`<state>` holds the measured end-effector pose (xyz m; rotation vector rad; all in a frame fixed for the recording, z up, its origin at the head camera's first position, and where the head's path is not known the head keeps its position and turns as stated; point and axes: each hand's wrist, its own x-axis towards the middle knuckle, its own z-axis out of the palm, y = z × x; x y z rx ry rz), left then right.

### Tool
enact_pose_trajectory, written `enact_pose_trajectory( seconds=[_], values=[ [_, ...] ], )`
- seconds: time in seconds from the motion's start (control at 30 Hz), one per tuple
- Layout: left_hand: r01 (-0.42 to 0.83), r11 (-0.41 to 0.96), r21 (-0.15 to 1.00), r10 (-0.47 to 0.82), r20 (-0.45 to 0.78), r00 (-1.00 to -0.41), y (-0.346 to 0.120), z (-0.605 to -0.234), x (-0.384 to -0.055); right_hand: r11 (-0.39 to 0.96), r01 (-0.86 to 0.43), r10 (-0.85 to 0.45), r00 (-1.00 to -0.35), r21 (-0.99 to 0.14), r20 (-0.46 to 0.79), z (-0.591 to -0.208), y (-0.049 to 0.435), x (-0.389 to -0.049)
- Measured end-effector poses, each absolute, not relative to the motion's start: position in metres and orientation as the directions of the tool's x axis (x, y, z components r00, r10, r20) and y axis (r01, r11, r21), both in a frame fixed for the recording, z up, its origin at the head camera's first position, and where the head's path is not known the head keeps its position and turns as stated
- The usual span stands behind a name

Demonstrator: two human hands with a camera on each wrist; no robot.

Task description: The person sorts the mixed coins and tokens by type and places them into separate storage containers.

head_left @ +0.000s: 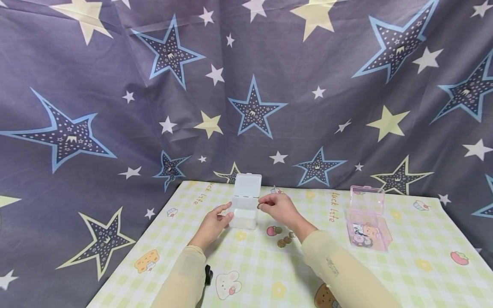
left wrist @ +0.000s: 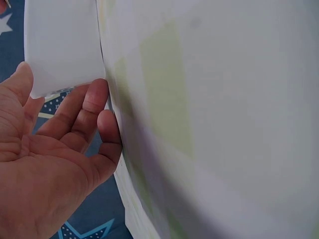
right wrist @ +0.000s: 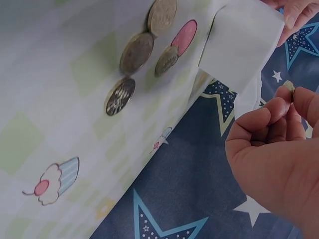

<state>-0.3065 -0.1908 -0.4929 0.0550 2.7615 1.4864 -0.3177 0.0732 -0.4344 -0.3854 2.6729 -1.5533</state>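
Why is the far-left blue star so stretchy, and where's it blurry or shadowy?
Head view: the far-left star looks stretched, perhaps by a wide lens, and a soft shadow lies beside the right sleeve; left wrist view: the tablecloth is blurry, with a shadow near the left hand; right wrist view: greyish at the upper left, and the white box shows little detail.

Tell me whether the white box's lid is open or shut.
Open: the lid stands raised at the back of the white box.
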Motion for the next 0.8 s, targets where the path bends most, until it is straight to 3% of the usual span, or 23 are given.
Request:
enact_pose_trajectory(
  seconds=[0.47, 0.8],
  values=[
    [0.017, 0.545, 0.839, 0.019, 0.008, -1.000, -0.189, -0.492, -0.307, 0.487, -0.240, -0.271, -0.955, -0.840, 0.116, -0.444, 0.060, -0.316],
    [0.023, 0.547, 0.837, 0.024, 0.012, -1.000, -0.190, -0.492, -0.305, 0.496, -0.195, -0.259, -0.963, -0.846, 0.071, -0.448, 0.059, -0.316]
  ],
)
